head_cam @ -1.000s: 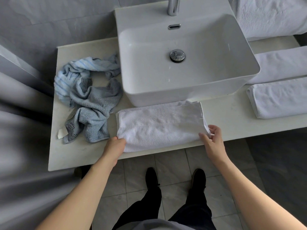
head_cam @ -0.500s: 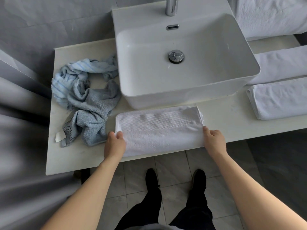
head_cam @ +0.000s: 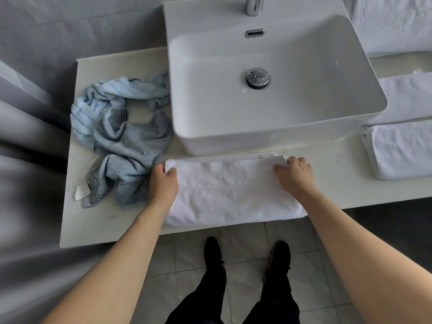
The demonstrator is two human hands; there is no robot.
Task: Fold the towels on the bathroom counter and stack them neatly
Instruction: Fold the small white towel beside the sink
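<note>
A pale stone table [head_cam: 109,220] runs along a grey tiled bathroom wall, carrying a white rectangular basin [head_cam: 275,108]. At the table's front edge, just before the basin, lies the white towel [head_cam: 233,197], folded into a long band with its waffle-weave strip facing up. The left hand [head_cam: 163,185] grips the towel's far left corner, fingers [head_cam: 171,171] curled over the folded edge. The right hand [head_cam: 293,174] holds the far right corner in the same way, its fingers bent over the top layer, pinching it. The far edge of the towel lies close to the base of the basin.

To the left, touching the towel's left end, a blue towel [head_cam: 124,146] lies crumpled in a loose heap, with a striped end toward the wall and a white label [head_cam: 81,191] at its near corner. On the right, well apart from the hands, a folded white towel [head_cam: 402,153] rests on the table, with another [head_cam: 406,97] behind it. A chrome drain plug [head_cam: 257,77] sits in the basin, below the tap [head_cam: 253,4]. Below the table edge, two dark shoes [head_cam: 212,252] stand on grey floor tiles.
</note>
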